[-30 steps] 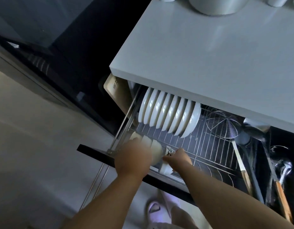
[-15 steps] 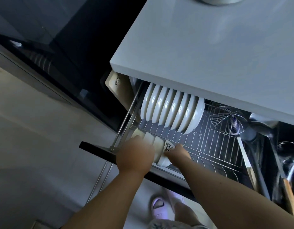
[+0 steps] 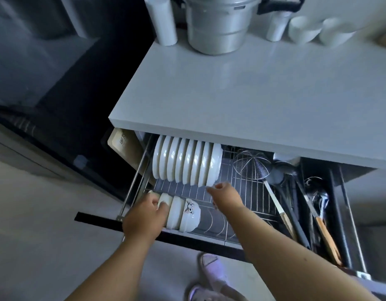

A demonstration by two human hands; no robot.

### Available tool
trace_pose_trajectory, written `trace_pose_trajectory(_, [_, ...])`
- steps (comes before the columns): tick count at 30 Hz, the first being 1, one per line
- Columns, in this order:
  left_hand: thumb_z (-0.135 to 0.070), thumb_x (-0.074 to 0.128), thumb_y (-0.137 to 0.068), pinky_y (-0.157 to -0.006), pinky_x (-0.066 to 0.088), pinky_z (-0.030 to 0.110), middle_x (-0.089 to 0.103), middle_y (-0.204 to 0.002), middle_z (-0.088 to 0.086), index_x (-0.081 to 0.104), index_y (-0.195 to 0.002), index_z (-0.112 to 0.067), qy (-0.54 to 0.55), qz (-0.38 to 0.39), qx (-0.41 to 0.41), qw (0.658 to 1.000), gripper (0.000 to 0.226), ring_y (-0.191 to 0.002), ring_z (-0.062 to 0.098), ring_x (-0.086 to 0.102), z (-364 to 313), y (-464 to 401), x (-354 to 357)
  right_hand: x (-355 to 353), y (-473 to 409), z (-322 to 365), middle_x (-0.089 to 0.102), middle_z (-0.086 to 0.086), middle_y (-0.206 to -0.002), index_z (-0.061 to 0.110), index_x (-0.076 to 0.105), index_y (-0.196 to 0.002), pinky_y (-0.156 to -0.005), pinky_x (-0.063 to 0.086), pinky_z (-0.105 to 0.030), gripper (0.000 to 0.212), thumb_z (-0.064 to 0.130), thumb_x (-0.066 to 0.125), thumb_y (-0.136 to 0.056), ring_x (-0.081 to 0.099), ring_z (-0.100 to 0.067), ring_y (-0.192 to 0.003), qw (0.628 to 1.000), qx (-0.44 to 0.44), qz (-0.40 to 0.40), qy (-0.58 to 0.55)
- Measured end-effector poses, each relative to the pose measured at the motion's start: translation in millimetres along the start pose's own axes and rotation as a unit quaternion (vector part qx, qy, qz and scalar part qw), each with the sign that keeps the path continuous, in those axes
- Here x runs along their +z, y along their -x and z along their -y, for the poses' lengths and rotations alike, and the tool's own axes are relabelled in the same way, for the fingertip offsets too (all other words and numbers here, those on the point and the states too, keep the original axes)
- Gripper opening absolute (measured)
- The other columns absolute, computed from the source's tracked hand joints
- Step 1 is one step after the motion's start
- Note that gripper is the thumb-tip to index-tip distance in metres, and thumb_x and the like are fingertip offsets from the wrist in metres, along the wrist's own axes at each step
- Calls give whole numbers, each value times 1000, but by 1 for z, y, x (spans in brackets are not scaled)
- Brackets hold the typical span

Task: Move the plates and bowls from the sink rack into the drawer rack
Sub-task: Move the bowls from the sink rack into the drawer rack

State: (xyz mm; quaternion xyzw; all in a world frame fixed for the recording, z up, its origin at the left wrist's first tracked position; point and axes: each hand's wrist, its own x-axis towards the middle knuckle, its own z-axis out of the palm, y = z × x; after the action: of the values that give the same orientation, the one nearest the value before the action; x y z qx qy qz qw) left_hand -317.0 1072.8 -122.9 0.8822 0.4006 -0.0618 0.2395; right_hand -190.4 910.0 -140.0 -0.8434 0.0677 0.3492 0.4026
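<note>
Plates (image 3: 186, 165), about nine, stand at twelve o'clock; left hand (image 3: 144, 218) grips three bowls (image 3: 181, 212); right hand (image 3: 225, 197) loosely open, holding nothing.

**Tight under the overhang, open at the front right**

The desk (image 3: 242, 101) overhangs the back of the drawer rack (image 3: 248, 192), closing off the top of the plates (image 3: 186, 164) standing there. Bowls (image 3: 181, 212) fill the front left corner, with the left hand (image 3: 144, 218) on them. Bare wire to their right lies free. A wire skimmer (image 3: 251, 165) and utensils (image 3: 317, 213) crowd the right side.
</note>
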Motion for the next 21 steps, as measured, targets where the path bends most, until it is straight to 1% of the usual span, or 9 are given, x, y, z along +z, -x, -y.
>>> trace_pose_trajectory(2, [-37, 49, -88, -68, 35, 28, 59, -90, -14, 55, -96, -32, 35, 6, -7, 999, 11, -82, 15, 55, -4, 2, -2, -19, 13, -4, 65, -7, -89, 12, 54, -109, -81, 57, -42, 35, 38, 61, -88, 65, -23, -81, 999, -10, -26, -28])
trace_pose_trajectory(5, [-31, 55, -88, -74, 44, 32, 63, -95, -6, 60, -95, -21, 129, -5, 7, 992, 13, -86, 19, 57, -16, 9, 4, -47, 33, -15, 65, -6, -89, 14, 53, -102, -84, 56, -46, 26, 35, 60, -88, 67, -26, -86, 995, -14, -66, -70])
trace_pose_trajectory(8, [-30, 57, -89, -72, 45, 31, 64, -94, -3, 61, -93, -18, 146, 12, 57, 988, 13, -84, 19, 58, -43, 29, 14, -73, 57, -30, 60, -7, -77, 10, 55, -92, -72, 55, -41, 20, 30, 60, -89, 58, -23, -69, 988, -17, -99, -119])
trace_pose_trajectory(11, [-28, 55, -90, -70, 50, 33, 60, -89, -6, 58, -89, -22, 173, 69, 110, 976, 7, -81, 17, 59, -77, 55, 27, -98, 80, -47, 53, -9, -69, 13, 49, -74, -63, 47, -38, 23, 27, 59, -89, 48, -22, -64, 977, -18, -143, -158])
trace_pose_trajectory(14, [-27, 51, -93, -70, 45, 28, 60, -95, -9, 56, -98, -24, 166, 135, 157, 964, 8, -84, 11, 57, -108, 77, 40, -126, 103, -65, 54, -8, -70, 15, 50, -73, -65, 46, -38, 22, 28, 58, -89, 50, -22, -66, 966, -11, -172, -191])
trace_pose_trajectory(16, [-25, 51, -94, -78, 46, 29, 60, -100, -6, 55, -102, -25, 152, 182, 187, 953, 9, -90, 13, 57, -125, 90, 51, -145, 117, -80, 57, -8, -69, 15, 50, -70, -70, 51, -41, 25, 29, 58, -89, 54, -23, -65, 958, -3, -196, -209])
trace_pose_trajectory(18, [-23, 51, -95, -85, 48, 33, 60, -101, -5, 54, -101, -26, 135, 220, 213, 942, 8, -92, 14, 57, -141, 103, 59, -164, 128, -97, 60, -5, -67, 13, 56, -80, -73, 54, -41, 20, 31, 59, -89, 58, -20, -63, 947, 10, -220, -234])
trace_pose_trajectory(20, [-25, 50, -96, -81, 49, 32, 60, -99, -6, 55, -99, -27, 110, 239, 238, 935, 6, -89, 12, 58, -159, 115, 66, -184, 138, -113, 58, -6, -68, 11, 57, -83, -71, 53, -41, 21, 30, 59, -89, 56, -20, -62, 936, 17, -240, -256])
trace_pose_trajectory(21, [-25, 49, -96, -76, 49, 30, 60, -97, -6, 55, -99, -27, 102, 244, 251, 931, 7, -87, 11, 58, -168, 122, 68, -193, 142, -121, 55, -8, -70, 12, 55, -77, -69, 51, -40, 22, 30, 58, -90, 54, -22, -63, 932, 19, -249, -262])
